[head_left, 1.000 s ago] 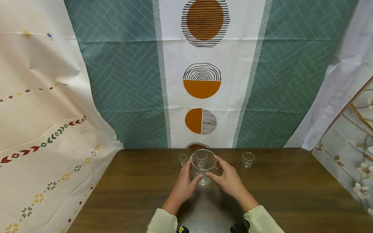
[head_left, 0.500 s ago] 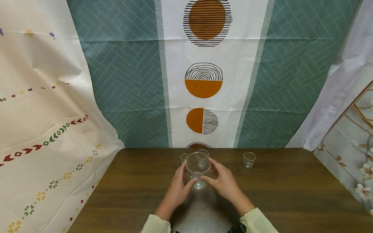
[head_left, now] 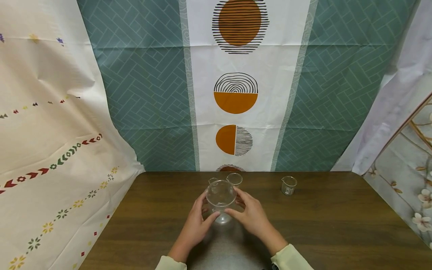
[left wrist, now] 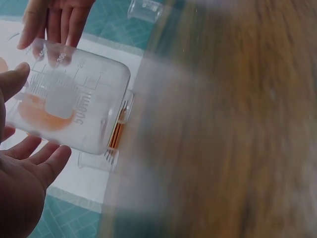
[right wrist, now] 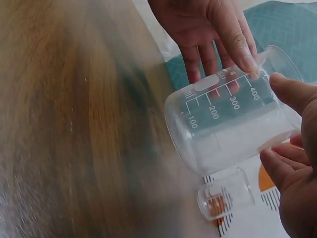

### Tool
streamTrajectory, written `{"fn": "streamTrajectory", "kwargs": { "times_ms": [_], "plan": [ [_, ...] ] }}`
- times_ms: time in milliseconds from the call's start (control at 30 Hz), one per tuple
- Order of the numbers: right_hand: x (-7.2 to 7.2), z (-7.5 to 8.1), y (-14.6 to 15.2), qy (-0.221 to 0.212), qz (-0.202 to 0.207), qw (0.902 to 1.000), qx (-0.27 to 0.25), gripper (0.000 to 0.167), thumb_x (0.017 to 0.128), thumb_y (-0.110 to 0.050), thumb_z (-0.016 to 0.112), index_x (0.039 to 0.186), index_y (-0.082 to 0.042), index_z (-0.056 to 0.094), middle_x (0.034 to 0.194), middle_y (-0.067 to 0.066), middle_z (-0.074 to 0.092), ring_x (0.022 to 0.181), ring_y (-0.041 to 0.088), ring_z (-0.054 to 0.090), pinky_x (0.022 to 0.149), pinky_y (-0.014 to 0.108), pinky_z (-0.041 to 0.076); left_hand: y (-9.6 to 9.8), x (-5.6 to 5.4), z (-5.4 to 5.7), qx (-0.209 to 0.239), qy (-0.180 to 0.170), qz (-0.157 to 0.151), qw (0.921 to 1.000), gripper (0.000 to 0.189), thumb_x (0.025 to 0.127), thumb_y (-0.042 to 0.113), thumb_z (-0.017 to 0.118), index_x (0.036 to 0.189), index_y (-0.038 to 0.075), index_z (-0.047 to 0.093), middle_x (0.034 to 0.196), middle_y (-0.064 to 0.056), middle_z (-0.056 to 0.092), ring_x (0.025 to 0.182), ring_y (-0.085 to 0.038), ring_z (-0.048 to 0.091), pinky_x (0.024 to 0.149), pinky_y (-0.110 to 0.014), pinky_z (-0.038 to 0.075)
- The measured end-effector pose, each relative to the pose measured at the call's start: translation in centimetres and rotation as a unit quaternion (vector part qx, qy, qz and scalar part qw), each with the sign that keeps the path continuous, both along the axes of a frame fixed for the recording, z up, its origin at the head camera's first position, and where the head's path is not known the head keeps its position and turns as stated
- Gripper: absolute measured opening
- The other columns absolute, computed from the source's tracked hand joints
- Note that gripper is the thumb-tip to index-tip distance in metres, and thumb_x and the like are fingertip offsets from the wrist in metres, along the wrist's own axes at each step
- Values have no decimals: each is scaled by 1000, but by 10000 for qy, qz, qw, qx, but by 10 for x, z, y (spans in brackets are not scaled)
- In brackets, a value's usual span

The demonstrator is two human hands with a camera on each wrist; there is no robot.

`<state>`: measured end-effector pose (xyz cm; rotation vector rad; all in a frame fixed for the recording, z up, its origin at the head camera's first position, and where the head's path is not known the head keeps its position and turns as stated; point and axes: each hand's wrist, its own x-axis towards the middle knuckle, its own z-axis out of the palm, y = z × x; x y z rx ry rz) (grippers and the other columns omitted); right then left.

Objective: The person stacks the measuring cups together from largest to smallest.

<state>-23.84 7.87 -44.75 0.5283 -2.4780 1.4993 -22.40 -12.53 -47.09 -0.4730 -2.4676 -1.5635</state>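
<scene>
A large clear glass beaker (head_left: pixel 221 202) with white graduations is held upright between both hands near the middle of the table. My left hand (head_left: pixel 195 219) grips its left side, thumb at the front and fingers reaching round the wall. From the right side my right hand (head_left: pixel 251 215) grips it the same way, the two thumbs close together at the front. The left wrist view shows a 500 ml mark on the beaker (left wrist: pixel 81 94). A scale from 100 to 400 faces the right wrist view on the beaker (right wrist: pixel 223 106).
Behind the held beaker stand a medium beaker (head_left: pixel 235 177) and a small beaker (head_left: pixel 212 180), both partly hidden by it. Another small beaker (head_left: pixel 288 185) stands at the back right of the brown wooden table (head_left: pixel 330 221). A patterned curtain (head_left: pixel 162 112) hangs at the table's back edge.
Both hands have carried the large beaker leftward and closer to the person, uncovering more of the space in front of the medium beaker. The smaller beakers stay in place.
</scene>
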Motion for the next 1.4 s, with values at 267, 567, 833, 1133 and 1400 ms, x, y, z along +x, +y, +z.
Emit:
{"fn": "streamTrajectory", "kwargs": {
  "times_ms": [267,567,833,1133,1400],
  "plan": [
    [2,-3,-9,143,128,9998,35,76,76,-31,81,139,-2,49,133,16,58,109,28,66,90,29,53,-11,3,-4,6,51,73,10000,75,89,36,68,150,18,28,145,-17,41,124,-35,53,96,-46,49],
    [2,-4,-17,101,249,9996,-73,75,76,-28,81,140,-4,48,136,14,56,112,24,64,91,24,52,-19,4,-4,87,233,57,9997,76,88,29,70,149,12,29,145,-16,42,127,-33,51,98,-43,48],
    [1,-6,-23,180,342,9992,-73,74,78,-29,80,139,-2,49,131,14,59,111,24,65,90,26,53,-25,2,-5,172,195,84,9996,75,88,24,72,148,9,30,147,-17,41,128,-32,51,99,-43,47],
    [0,-9,-26,60,360,9993,116,74,80,-34,78,140,-3,48,130,14,59,111,25,65,91,26,52,-30,1,-10,280,51,120,9995,76,87,23,72,148,7,30,146,-19,42,127,-33,53,99,-44,47],
    [-1,-15,-27,31,393,9992,60,75,81,-37,76,141,-4,47,130,14,59,112,25,64,91,26,52,-32,1,-12,334,-120,82,9993,77,88,24,72,149,6,29,147,-22,40,129,-38,49,101,-46,46]
  ]
}}
